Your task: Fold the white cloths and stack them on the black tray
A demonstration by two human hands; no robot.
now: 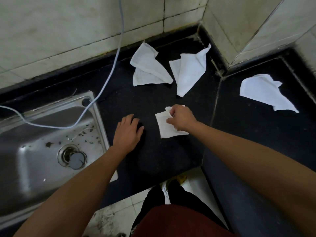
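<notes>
Hands: right hand [181, 119] pinches the upper edge of a small folded white cloth [166, 128] at centre frame, lying on the black counter [128, 100]. Left hand [127, 132] rests flat just left of it, fingers spread, holding nothing. Best to pin the cloth under the left palm and square the corners before creasing. Three unfolded cloths wait: upper centre [148, 65], beside it [189, 71], and far right [263, 91]. Steel sink [34, 134] and white cable [109, 72] sit at left. Black tray cannot be told apart from the counter.

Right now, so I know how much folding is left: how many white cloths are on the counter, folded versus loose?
Folded white cloth: 1, pinched by the right hand
Loose white cloths: 3
Total: 4
</notes>
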